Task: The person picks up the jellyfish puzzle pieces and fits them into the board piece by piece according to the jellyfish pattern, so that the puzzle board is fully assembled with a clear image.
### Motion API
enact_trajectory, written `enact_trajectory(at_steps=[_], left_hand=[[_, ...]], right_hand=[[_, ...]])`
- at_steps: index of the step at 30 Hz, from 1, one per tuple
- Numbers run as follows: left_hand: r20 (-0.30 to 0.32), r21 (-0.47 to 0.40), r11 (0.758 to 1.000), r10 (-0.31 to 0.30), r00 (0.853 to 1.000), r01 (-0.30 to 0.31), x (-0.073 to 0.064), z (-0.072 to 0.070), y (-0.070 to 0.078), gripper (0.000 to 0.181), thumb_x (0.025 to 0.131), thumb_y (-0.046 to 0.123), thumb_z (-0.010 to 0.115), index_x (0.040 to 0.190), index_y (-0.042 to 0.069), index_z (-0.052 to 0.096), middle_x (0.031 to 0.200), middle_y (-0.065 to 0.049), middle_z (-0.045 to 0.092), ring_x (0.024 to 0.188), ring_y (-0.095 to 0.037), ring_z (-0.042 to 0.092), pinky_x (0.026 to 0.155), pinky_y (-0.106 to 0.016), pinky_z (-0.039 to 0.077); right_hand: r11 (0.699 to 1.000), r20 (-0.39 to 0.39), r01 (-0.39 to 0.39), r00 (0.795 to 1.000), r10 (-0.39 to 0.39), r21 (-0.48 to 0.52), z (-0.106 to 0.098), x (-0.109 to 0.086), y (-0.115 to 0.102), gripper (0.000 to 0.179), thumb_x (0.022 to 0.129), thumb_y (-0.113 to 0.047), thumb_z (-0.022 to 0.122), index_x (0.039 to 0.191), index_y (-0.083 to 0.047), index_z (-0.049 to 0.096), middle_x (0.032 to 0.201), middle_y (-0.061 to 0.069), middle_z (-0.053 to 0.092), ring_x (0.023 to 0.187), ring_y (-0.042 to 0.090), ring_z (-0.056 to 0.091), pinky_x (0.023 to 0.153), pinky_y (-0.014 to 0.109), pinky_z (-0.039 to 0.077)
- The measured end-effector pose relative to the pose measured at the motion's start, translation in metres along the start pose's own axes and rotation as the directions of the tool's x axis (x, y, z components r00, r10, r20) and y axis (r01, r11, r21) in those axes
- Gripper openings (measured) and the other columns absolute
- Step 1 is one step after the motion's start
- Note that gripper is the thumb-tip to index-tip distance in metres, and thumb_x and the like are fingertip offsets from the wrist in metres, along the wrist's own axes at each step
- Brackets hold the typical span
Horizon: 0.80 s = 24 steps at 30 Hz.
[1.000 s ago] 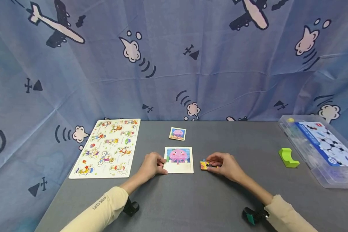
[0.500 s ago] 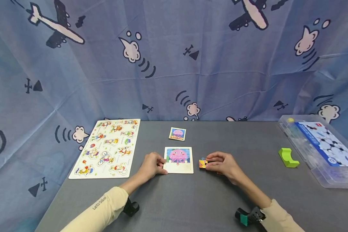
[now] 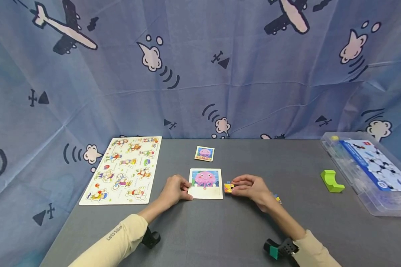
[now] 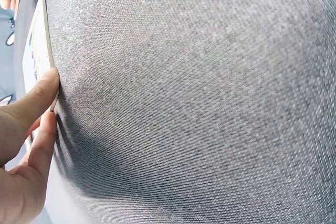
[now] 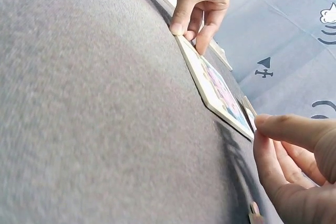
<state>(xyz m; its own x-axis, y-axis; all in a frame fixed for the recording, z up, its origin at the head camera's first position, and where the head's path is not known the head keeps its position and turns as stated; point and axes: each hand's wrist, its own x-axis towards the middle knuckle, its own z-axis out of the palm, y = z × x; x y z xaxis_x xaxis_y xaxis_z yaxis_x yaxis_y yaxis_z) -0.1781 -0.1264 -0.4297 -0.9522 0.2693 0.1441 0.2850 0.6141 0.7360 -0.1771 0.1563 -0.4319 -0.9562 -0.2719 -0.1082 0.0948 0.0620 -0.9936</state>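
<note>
A square puzzle board [image 3: 205, 193] with a pink octopus picture lies at the middle of the table, its lower part bare pale wood. My left hand [image 3: 176, 188] pinches its near left corner, thumb and finger at the edge in the left wrist view [image 4: 31, 145]. Just off the board's right side, my right hand [image 3: 252, 190] pinches a yellow and orange puzzle piece [image 3: 228, 187] between thumb and fingers. In the right wrist view the fingers mostly hide that piece. Another puzzle piece [image 3: 278, 199] lies partly covered by my right wrist.
Behind the board lies a small octopus picture card [image 3: 204, 153]. To the left is a large white board with cartoon figures [image 3: 120, 170]. A green curved block [image 3: 332, 181] and a clear plastic box [image 3: 371, 202] stand at the right. A printed curtain [image 3: 200, 92] hangs behind.
My right hand has moved left with the puzzle piece, up close to the board's right edge. Another piece now shows behind my right wrist. The left hand and board stay put.
</note>
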Motion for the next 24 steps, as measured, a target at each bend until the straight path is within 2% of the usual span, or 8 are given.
enact_trajectory(at_steps=[11,18,24], left_hand=[[0.004,0.017,1.000,0.007,1.000,-0.007,-0.001,0.001,0.000,0.032,0.056,-0.004,0.088,0.082,-0.008,0.070,0.069,-0.009,0.066,0.060,-0.010,0.054,0.055,-0.018,0.043],[-0.013,0.018,1.000,0.008,1.000,-0.007,0.001,0.001,-0.001,0.032,0.054,-0.005,0.089,0.080,-0.007,0.070,0.072,-0.009,0.066,0.061,-0.011,0.056,0.055,-0.018,0.043],[-0.016,0.016,1.000,0.006,1.000,-0.006,0.001,0.001,-0.001,0.033,0.054,-0.005,0.089,0.080,-0.008,0.070,0.073,-0.010,0.067,0.061,-0.011,0.056,0.055,-0.018,0.044]], right_hand=[[0.999,0.016,0.023,1.000,-0.024,0.036,0.013,0.005,0.003,0.044,0.076,0.011,0.073,0.115,0.020,0.052,0.106,0.021,0.067,0.082,0.011,0.068,0.075,0.025,0.055],[0.998,0.001,0.021,1.000,-0.021,0.059,0.028,0.012,0.005,0.043,0.075,0.013,0.073,0.112,0.019,0.054,0.104,0.021,0.067,0.079,0.011,0.068,0.073,0.024,0.055],[0.997,0.028,0.040,0.999,-0.042,0.068,0.041,0.017,0.007,0.042,0.075,0.014,0.072,0.112,0.019,0.054,0.104,0.023,0.067,0.079,0.011,0.068,0.071,0.023,0.055]])
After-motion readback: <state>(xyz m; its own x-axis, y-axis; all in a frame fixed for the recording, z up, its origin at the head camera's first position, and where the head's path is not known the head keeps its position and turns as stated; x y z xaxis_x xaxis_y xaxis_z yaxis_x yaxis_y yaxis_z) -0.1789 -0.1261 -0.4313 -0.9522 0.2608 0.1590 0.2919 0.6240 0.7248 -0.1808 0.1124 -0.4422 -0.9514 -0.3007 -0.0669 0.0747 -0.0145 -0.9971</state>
